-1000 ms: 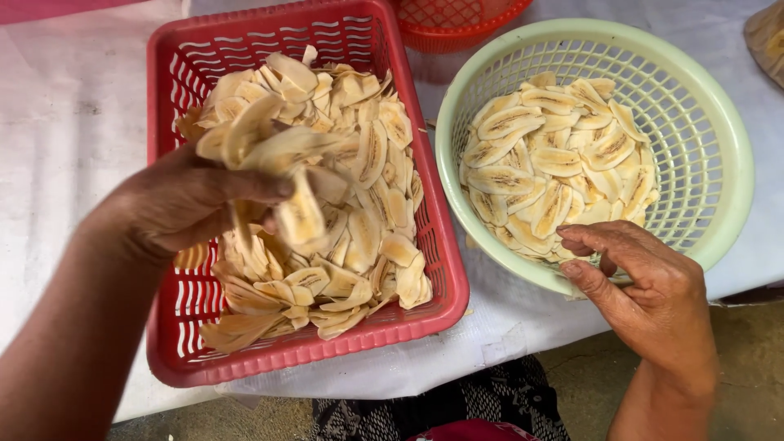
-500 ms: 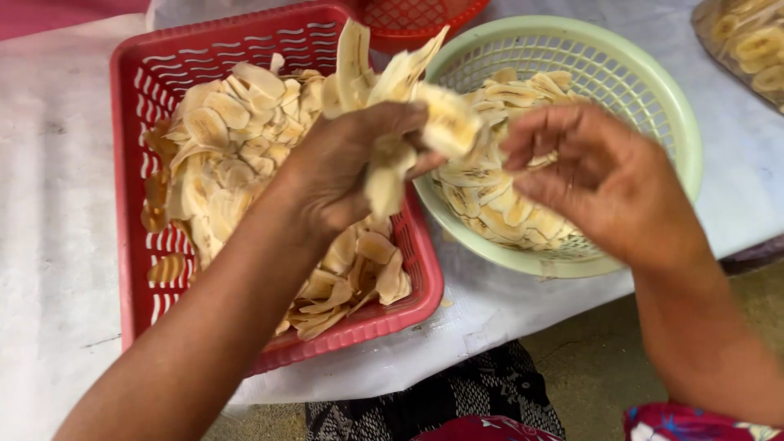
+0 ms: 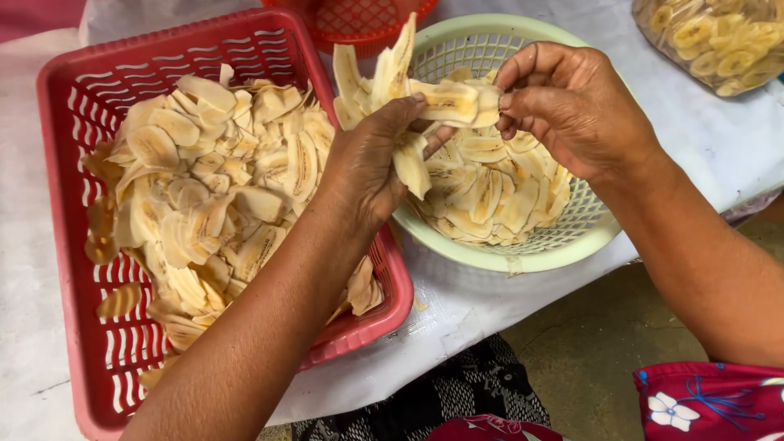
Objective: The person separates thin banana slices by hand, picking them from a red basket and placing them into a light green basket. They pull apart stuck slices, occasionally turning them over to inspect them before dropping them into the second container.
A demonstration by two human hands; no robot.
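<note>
My left hand (image 3: 367,159) grips a bunch of pale banana slices (image 3: 384,77) above the near rim of a light green round basket (image 3: 523,257). My right hand (image 3: 572,102) pinches the end of one slice (image 3: 453,100) from that bunch, over the green basket. The green basket holds a layer of loose slices (image 3: 490,196). To the left, a red rectangular basket (image 3: 73,98) is heaped with many more banana slices (image 3: 204,196); my left forearm crosses its near right corner.
Both baskets rest on a white cloth-covered table (image 3: 33,327). Another red basket (image 3: 359,16) sits at the far edge. A clear bag of yellow banana chips (image 3: 719,41) lies at the top right. The table's near edge drops to a concrete floor (image 3: 588,343).
My left hand lifted a bunch of slices out of the red basket and carried it right, over the green basket. My right hand rose from the green basket's rim to pinch a slice.
</note>
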